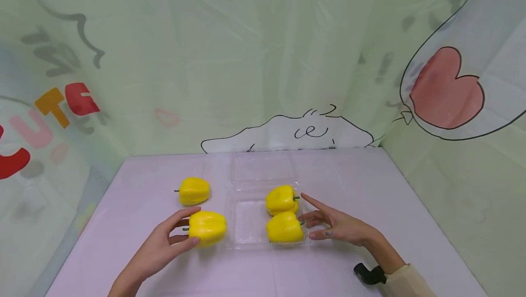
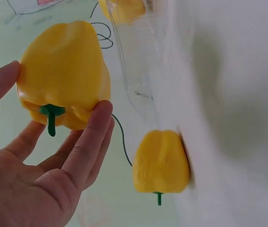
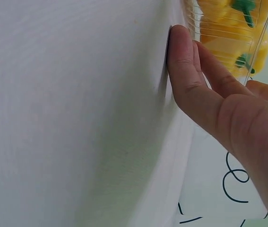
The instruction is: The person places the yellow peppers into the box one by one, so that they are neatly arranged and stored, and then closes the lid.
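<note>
My left hand (image 1: 161, 243) grips a yellow bell pepper (image 1: 208, 227) between thumb and fingertips, its green stem toward the palm. The left wrist view shows this pepper held up off the table. Just right of it lies a clear plastic clamshell container (image 1: 248, 221), lid folded back. Two more yellow bell peppers sit in its right half, a rear one (image 1: 280, 199) and a front one (image 1: 284, 227), stems pointing right. Beside the container's right wall is my right hand (image 1: 343, 227), fingers loosely extended; in the right wrist view its fingertips (image 3: 178, 45) are right at the wall, low by the table.
Another yellow bell pepper (image 1: 194, 191) lies on the table (image 1: 349, 182) at the left, behind my left hand. The container's transparent lid (image 1: 263, 167) lies toward the back. A black object (image 1: 369, 274) sits by my right wrist. Printed curtains (image 1: 246, 59) enclose the table.
</note>
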Demonstrator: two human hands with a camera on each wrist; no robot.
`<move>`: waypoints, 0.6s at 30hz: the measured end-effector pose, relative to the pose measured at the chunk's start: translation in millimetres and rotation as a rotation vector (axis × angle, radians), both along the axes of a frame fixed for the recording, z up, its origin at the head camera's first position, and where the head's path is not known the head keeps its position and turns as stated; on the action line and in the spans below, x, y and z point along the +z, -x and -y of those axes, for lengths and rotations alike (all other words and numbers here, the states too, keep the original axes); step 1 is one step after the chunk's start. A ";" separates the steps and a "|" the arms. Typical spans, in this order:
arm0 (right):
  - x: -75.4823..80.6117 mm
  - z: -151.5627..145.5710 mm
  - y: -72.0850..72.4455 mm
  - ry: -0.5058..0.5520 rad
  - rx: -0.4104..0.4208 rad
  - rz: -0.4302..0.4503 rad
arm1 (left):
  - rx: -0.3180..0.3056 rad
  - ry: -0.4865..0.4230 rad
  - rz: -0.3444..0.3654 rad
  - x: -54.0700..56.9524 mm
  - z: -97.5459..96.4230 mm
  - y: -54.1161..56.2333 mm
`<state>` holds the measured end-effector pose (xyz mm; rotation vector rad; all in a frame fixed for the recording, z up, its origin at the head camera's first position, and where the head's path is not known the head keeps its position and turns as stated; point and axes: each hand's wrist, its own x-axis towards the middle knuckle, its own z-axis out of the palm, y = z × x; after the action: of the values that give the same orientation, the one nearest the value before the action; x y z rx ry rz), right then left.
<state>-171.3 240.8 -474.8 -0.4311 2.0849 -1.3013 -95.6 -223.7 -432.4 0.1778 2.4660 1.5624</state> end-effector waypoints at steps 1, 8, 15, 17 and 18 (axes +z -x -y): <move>0.1 0.0 0.1 0.002 0.002 0.001 | -0.001 -0.003 0.000 -0.1 -1.5 0.0; 0.4 -0.4 0.0 0.002 -0.007 0.007 | -0.011 -0.020 -0.018 1.7 -10.7 2.5; -0.8 0.0 -0.2 0.015 0.001 0.007 | -0.026 -0.020 -0.010 4.0 -22.4 6.5; -0.7 -0.2 0.0 0.011 -0.003 0.003 | -0.033 -0.018 -0.001 3.5 -26.7 8.2; -0.6 -0.2 0.2 0.009 -0.007 0.003 | -0.037 -0.020 0.008 3.2 -29.0 8.9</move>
<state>-171.4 241.0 -475.4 -0.4260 2.0801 -1.3150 -104.5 -194.6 -429.2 0.2194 2.4272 1.5705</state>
